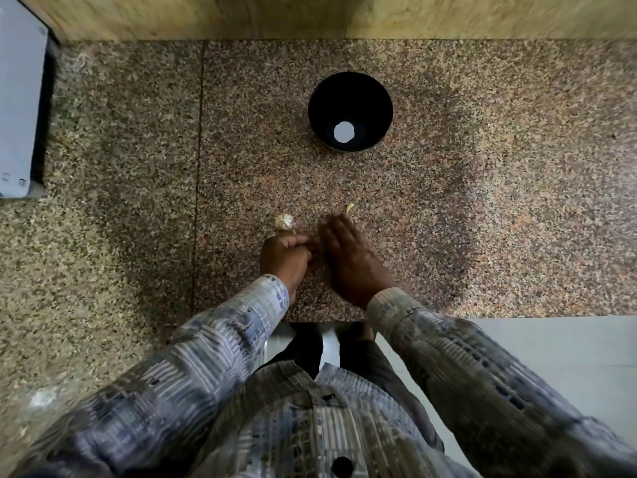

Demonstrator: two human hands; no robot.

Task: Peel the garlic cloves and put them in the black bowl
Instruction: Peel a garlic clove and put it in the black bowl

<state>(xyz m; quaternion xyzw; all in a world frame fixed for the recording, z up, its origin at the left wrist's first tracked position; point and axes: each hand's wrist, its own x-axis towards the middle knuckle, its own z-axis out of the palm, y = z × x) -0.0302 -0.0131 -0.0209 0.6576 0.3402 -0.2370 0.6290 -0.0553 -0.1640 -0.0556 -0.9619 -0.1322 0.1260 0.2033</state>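
Note:
The black bowl (350, 111) stands on the granite counter ahead of me, with a bright round glare at its bottom. A garlic bulb (284, 222) lies on the counter just beyond my left hand (286, 259). A small pale garlic clove or piece of skin (350, 208) lies just past the fingers of my right hand (351, 260). Both hands are together near the counter's front edge, their fingertips meeting. The left hand's fingers are curled. Whatever is pinched between them is hidden by the fingers.
The speckled granite counter (482, 201) runs left and right, with a seam line (198, 167) left of the hands. A white appliance (17, 108) sits at the far left. A wooden wall (310, 15) backs the counter. Pale floor (568, 357) shows at lower right.

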